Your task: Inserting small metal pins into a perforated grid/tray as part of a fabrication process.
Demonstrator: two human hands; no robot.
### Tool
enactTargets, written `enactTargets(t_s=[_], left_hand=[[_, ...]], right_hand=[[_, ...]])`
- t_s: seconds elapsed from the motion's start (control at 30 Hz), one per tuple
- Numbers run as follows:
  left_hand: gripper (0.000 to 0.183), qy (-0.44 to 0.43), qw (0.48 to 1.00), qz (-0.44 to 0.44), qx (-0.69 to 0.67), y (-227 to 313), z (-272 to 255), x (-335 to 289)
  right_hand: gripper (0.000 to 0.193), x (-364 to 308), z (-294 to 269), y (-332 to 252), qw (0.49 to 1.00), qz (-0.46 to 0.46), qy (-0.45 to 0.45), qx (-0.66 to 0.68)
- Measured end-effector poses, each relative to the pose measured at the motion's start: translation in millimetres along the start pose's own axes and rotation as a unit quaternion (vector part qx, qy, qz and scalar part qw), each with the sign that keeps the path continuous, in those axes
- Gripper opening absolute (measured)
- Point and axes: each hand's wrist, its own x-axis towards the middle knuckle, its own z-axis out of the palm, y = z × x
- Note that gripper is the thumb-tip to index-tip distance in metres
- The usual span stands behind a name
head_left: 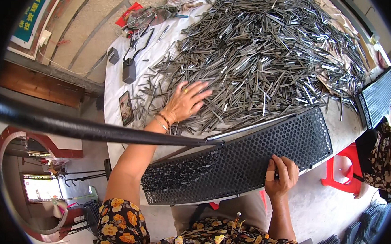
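My left hand (186,103) reaches over the near left side of a large pile of thin dark strips (261,50), its fingers spread and slightly blurred. It wears a ring, and bracelets circle the wrist. In front of me lies a long black panel (251,156) full of round holes, tilted along the table's near edge. Many small black pieces (182,170) stand in its left part, while the holes to the right show bare. My right hand (282,176) is at the panel's near edge, fingers curled over it; a light wrap covers one digit.
A black rod (93,130) crosses above my left forearm. A phone (126,108), dark boxes (128,71) and cables lie on the table's left side. Beyond the right end are another perforated panel (378,100), a red stool (345,172) and a person in patterned clothing (386,158).
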Motion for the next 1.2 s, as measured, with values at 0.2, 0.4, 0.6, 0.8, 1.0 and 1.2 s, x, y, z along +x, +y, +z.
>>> enactTargets(t_s=[0.2, 0.4, 0.6, 0.8, 1.0, 1.2], left_hand=[[0.062, 0.154, 0.958, -0.234, -0.067, -21, -1, 63], [0.071, 0.043, 0.948, -0.311, -0.041, -13, 36, 70], [0.064, -0.006, 0.979, -0.189, -0.074, 21, 18, 38], [0.075, 0.02, 0.982, -0.19, 0.001, 14, -4, 16], [0.114, -0.073, 0.96, -0.265, -0.057, 29, -1, 1], [0.104, -0.023, 0.962, -0.266, -0.049, -5, 18, -2]], right_hand=[[0.014, 3, -3, -5, 1.0, 0.017, -0.001, -0.008], [0.013, 1, -2, -5, 1.0, 0.016, -0.001, -0.003], [0.013, 1, -6, -5, 1.0, 0.013, -0.005, -0.011], [0.013, 2, -1, -5, 1.0, 0.015, -0.006, -0.001], [0.014, 1, -2, -2, 1.0, 0.008, -0.011, -0.022], [0.014, -1, 0, -5, 1.0, 0.008, -0.009, -0.013]])
